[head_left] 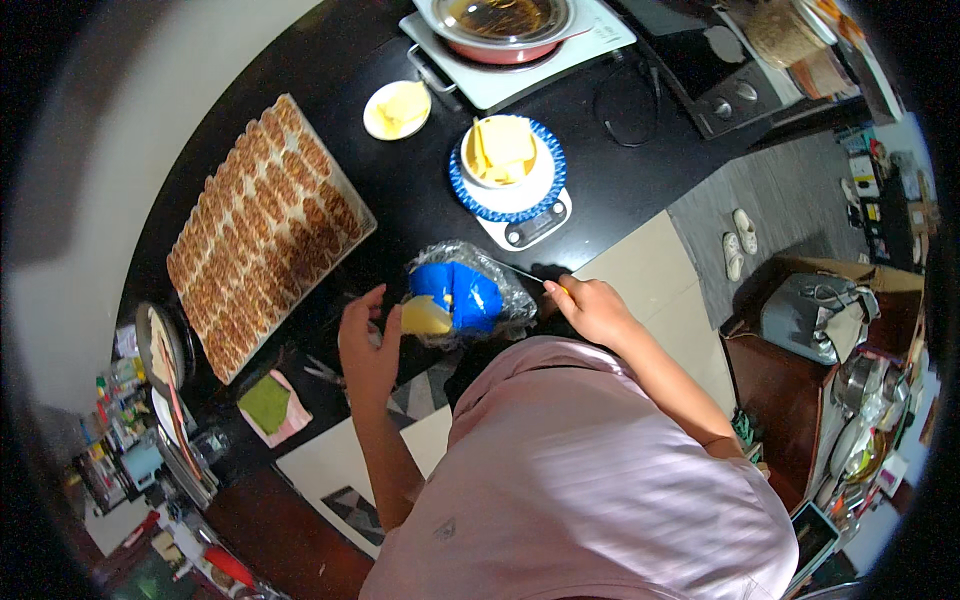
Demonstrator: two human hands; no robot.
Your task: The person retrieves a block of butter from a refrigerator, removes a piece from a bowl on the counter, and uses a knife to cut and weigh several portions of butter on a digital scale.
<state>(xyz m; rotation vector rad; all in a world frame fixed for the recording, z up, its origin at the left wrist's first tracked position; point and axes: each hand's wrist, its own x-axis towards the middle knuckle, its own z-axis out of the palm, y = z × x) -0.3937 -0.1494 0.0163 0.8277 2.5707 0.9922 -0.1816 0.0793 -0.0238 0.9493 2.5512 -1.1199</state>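
My right hand (pixel 597 308) is closed around the handle of a knife (pixel 522 273), whose thin blade points left over clear plastic wrap (pixel 515 300). Inside that wrap, at the counter's near edge, lies a pale yellow block that looks like butter (pixel 427 317), partly covered by blue wrapping (pixel 470 290). Beside the block's left end is my left hand (pixel 368 345), its fingers apart and holding nothing. Farther off, a white bowl of yellow butter pieces (pixel 503 145) sits on a blue-rimmed plate (pixel 552 150). Under the plate is a kitchen scale (pixel 545 225).
A large tray of brown oblong pieces in rows (pixel 270 230) lies at the left. Behind stand a small white dish with butter (pixel 398 110) and a lidded pot (pixel 505 25) on a white cooktop (pixel 585 45). Scissors (pixel 325 372) and a green-and-pink cloth (pixel 270 405) lie near the left.
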